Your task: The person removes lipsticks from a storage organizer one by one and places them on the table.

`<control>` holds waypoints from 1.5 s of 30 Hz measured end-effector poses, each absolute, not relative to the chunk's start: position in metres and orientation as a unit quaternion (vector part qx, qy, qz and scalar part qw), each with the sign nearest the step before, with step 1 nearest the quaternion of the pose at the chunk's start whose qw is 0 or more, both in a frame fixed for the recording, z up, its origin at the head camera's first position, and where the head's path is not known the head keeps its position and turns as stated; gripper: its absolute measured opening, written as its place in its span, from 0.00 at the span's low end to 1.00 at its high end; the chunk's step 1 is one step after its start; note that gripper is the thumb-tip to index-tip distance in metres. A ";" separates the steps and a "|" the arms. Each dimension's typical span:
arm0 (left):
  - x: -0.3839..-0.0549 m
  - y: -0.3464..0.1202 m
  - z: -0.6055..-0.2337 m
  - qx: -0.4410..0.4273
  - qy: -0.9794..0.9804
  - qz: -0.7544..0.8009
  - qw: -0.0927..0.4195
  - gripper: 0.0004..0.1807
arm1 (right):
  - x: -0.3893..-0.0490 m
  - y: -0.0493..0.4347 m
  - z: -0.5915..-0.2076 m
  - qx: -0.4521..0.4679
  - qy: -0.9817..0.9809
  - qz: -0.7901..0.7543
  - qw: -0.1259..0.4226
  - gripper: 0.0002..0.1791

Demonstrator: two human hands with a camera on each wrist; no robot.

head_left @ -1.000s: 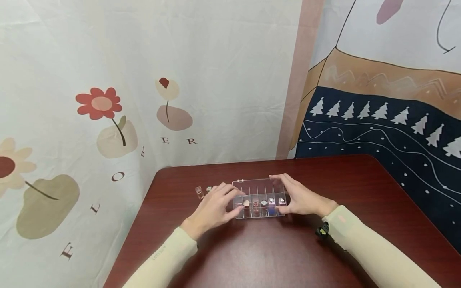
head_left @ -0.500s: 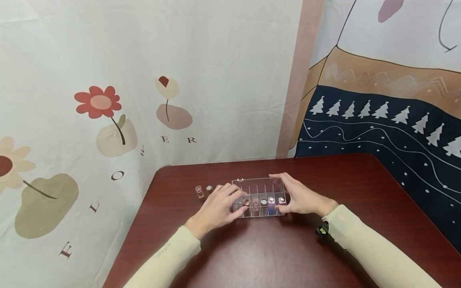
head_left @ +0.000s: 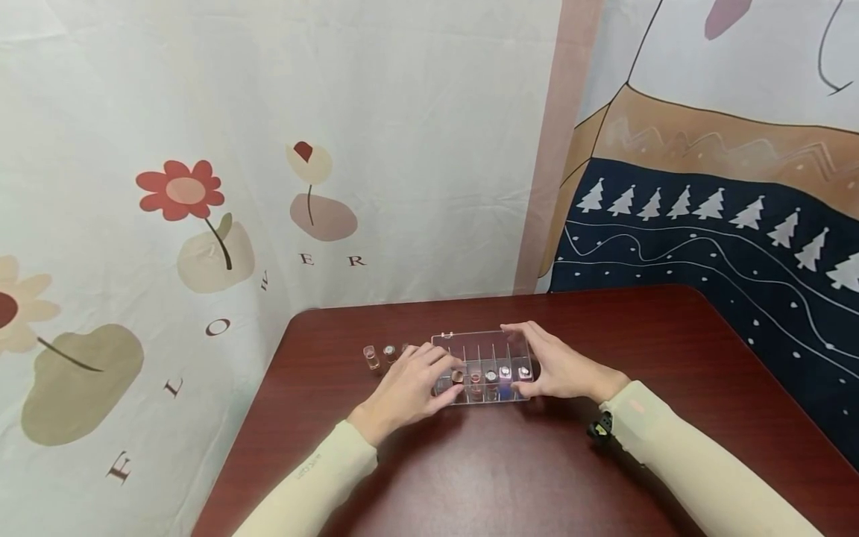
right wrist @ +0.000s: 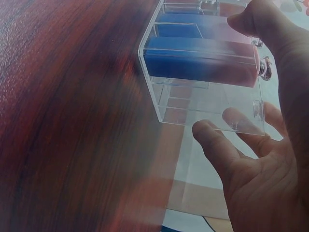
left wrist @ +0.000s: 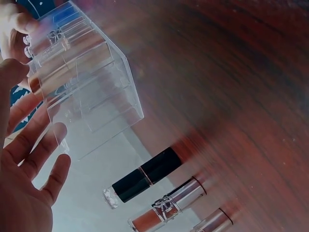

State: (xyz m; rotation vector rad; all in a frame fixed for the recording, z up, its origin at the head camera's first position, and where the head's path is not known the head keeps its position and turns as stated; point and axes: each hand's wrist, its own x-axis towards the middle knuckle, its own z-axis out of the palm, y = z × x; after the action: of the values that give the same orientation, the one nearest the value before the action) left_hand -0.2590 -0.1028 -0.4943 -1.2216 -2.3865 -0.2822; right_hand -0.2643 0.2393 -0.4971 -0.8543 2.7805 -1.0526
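A clear plastic organizer box with dividers stands on the table, a row of lipsticks and lip gloss tubes in its front compartments. At its left end my left hand pinches the top of a brown-capped lip tube between thumb and forefinger; the brown end shows there in the left wrist view, the other fingers spread. My right hand grips the box's right end, thumb at the front and fingers round the side and back. Beside that thumb sits a blue-and-pink tube with a shiny knob, inside the box.
Left of the box, several tubes stand on the dark red table: a clear one, a silver-topped one, and a black lipstick. A printed cloth hangs behind the table.
My left hand has shifted slightly right, its thumb and forefinger coming in on the brown-capped tube, whose top looked paler before. The right hand and box have stayed in place.
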 end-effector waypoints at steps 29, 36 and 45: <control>-0.261 -0.103 -0.497 -0.429 -0.874 -0.092 0.211 0.14 | -0.264 0.239 -0.496 -0.270 0.899 -0.343 0.030 0.61; -0.262 -0.103 -0.497 -0.434 -0.872 -0.096 0.207 0.10 | -0.264 0.240 -0.497 -0.269 0.901 -0.340 0.027 0.60; -0.261 -0.103 -0.496 -0.433 -0.870 -0.113 0.205 0.11 | -0.264 0.240 -0.497 -0.270 0.899 -0.343 0.029 0.61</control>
State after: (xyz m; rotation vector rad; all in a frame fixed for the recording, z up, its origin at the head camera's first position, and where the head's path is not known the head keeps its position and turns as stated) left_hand -0.2614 -0.1030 -0.4956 -1.2081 -2.4268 -0.3138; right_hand -0.2642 0.2401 -0.4972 -0.8313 2.7736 -1.0592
